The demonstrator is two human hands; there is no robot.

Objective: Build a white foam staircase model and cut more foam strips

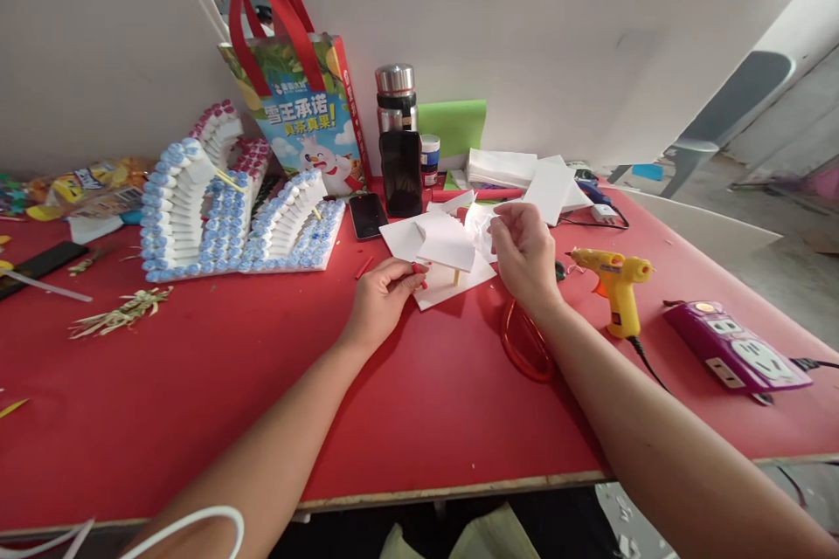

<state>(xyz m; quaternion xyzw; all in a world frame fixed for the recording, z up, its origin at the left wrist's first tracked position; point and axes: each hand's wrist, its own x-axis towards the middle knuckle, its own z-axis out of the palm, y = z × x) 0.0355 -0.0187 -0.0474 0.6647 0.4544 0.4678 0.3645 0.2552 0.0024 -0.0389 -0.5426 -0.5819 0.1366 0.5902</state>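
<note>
My left hand (385, 297) is closed, with a small red stick (420, 271) pinched between thumb and fingertips. Right beside it stands a small white board structure: a curved white top piece (447, 243) raised on a short yellowish post (457, 278) over a flat white base (436, 295). My right hand (524, 251) is on the far side of the structure, its fingers curled together near a crumpled, clear plastic wrapper (481, 225). What its fingertips hold, if anything, is too small to make out. Another short red stick (364, 267) lies on the table left of my left hand.
A yellow glue gun (617, 284) and purple power strip (738, 349) lie right, near a red coil (526, 354). Blue-and-white stepped models (216, 227) stand left. A dark phone (402, 175), steel flask (395, 87) and printed bag (305, 118) stand behind on the red table (393, 419).
</note>
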